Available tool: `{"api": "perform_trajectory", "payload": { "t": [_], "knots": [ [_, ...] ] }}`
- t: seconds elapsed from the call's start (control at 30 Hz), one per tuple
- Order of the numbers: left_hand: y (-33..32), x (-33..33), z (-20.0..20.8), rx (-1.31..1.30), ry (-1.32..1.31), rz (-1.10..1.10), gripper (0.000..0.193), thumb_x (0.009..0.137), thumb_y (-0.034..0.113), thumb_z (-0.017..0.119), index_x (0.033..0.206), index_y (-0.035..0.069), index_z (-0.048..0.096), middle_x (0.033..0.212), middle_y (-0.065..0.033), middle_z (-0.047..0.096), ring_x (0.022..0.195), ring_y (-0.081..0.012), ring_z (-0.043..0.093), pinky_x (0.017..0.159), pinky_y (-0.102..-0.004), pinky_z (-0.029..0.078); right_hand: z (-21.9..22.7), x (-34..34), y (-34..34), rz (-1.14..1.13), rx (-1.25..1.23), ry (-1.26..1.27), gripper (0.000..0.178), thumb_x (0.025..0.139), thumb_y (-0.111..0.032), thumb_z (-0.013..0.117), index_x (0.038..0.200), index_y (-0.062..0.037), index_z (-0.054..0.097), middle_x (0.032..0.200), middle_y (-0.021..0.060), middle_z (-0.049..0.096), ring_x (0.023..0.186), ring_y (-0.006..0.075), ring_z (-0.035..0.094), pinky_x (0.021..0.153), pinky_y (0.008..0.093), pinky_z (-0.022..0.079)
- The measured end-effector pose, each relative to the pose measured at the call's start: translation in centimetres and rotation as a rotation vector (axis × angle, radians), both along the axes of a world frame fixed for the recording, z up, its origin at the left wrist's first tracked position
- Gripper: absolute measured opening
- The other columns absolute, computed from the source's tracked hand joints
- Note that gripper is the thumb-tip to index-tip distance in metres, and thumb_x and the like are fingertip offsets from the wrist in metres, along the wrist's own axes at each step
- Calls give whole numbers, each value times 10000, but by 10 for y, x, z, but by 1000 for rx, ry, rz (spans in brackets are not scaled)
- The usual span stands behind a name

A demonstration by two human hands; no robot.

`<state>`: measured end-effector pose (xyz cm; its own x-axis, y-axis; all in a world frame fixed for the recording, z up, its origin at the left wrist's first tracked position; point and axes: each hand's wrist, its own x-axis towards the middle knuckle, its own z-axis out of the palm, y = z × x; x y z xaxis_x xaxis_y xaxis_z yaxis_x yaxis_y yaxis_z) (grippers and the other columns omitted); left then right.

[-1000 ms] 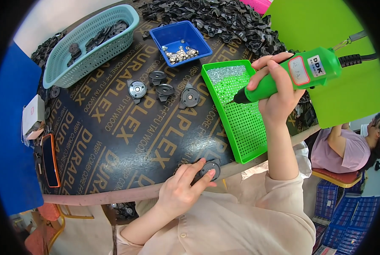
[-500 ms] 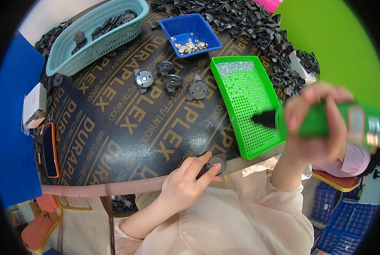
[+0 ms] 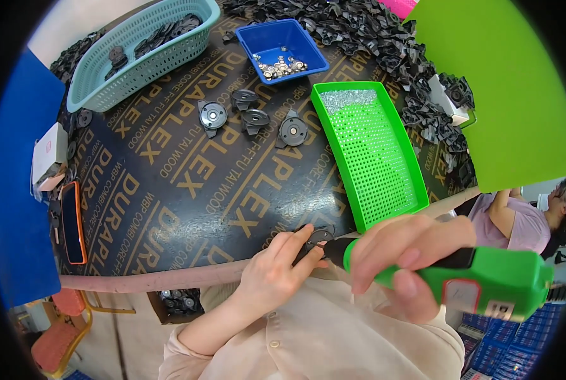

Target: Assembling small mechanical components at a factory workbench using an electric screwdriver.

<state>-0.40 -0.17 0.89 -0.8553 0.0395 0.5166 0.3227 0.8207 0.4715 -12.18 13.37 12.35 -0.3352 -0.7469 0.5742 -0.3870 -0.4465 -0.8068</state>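
At the near table edge my left hand (image 3: pixel 275 269) pins down a round black plastic part (image 3: pixel 323 235), thumb and fingers closed about it. My right hand (image 3: pixel 403 253) is wrapped round a green power screwdriver (image 3: pixel 508 278). Its black nose points left and meets the black part beside my left fingertips; the bit's exact contact is too small to make out. Just beyond lies a green perforated tray (image 3: pixel 384 171) with small silver screws (image 3: pixel 349 99) heaped at its far end. Several similar black parts, one of them a winged disc (image 3: pixel 293 130), rest mid-table.
A blue bin (image 3: pixel 257 47) holds small metal pieces (image 3: pixel 282 68). Left of it stands a teal basket (image 3: pixel 140 71) of black parts. A large heap of black parts (image 3: pixel 359 38) covers the far side. An orange-edged phone (image 3: pixel 75 223) lies left. Another person (image 3: pixel 517 218) sits at right.
My right hand has brought the screwdriver from over the tray's right side down and left onto the black part. My left hand stays on the part.
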Motion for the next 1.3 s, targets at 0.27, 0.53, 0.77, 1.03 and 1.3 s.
{"api": "perform_trajectory", "payload": {
  "t": [0.27, 0.53, 0.77, 1.03, 1.3],
  "knots": [
    [1, 3, -1, 11, -16, 25, 271, 728, 142, 702, 970, 27, 665, 1095, -195, 601, 839, -245, 593, 636, -278, 537, -1, -4, -16, 66, -84, 3, 307, 785, 52, 588, 1057, -2, 457, 796, 185, 610, 559, 281, 629, 536, 401, 543],
    [5, 0, -9, 7, 63, 64, 424, 677, 235, 800, 1049, 99, 650, 1052, -137, 629, 775, -213, 601, 577, -265, 533, -11, -97, -36, -581, -335, -56, 149, 862, -57, 540, 915, 80, 517, 830, 220, 652, 440, 194, 584, 446, 273, 461],
    [4, 0, -14, 8, 90, 62, 464, 680, 226, 800, 1096, 105, 635, 1047, -145, 628, 768, -213, 597, 566, -262, 531, -21, -106, -44, -601, -229, -80, 132, 841, -19, 521, 942, 66, 516, 805, 247, 639, 437, 238, 568, 453, 301, 466],
    [4, 0, -12, 7, 75, 57, 426, 697, 222, 787, 1081, 100, 649, 1045, -150, 627, 763, -216, 597, 589, -270, 536, -23, -107, -45, -606, -230, -67, 126, 835, -12, 524, 940, 57, 517, 783, 234, 634, 437, 232, 564, 456, 298, 462],
    [6, 0, -12, 10, 71, 73, 415, 695, 218, 789, 1066, 85, 661, 1030, -139, 628, 770, -211, 599, 596, -265, 533, -23, -101, -45, -602, -213, -69, 123, 840, -22, 523, 932, 59, 524, 788, 237, 627, 441, 231, 566, 491, 309, 480]
  ]
}}
